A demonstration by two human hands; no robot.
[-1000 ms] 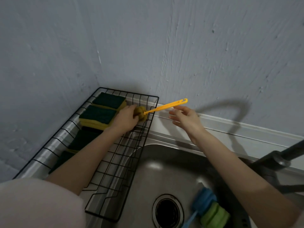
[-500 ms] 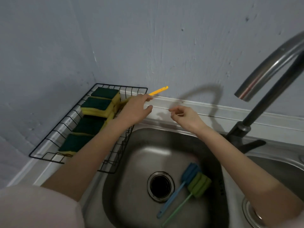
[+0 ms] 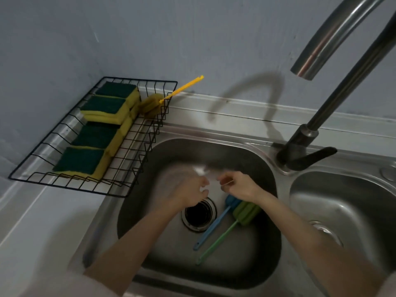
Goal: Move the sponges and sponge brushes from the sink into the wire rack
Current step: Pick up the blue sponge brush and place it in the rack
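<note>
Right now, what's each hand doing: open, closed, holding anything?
Left hand: open and empty, blurred, above the sink.
Right hand: fingers loosely curled, holding nothing, above the blue brush.

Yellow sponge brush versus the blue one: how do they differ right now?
The yellow sponge brush sits in the wire rack, handle poking over its rim; the blue sponge brush lies flat in the sink, its head partly under the right hand. Both are long-handled and unheld.
</note>
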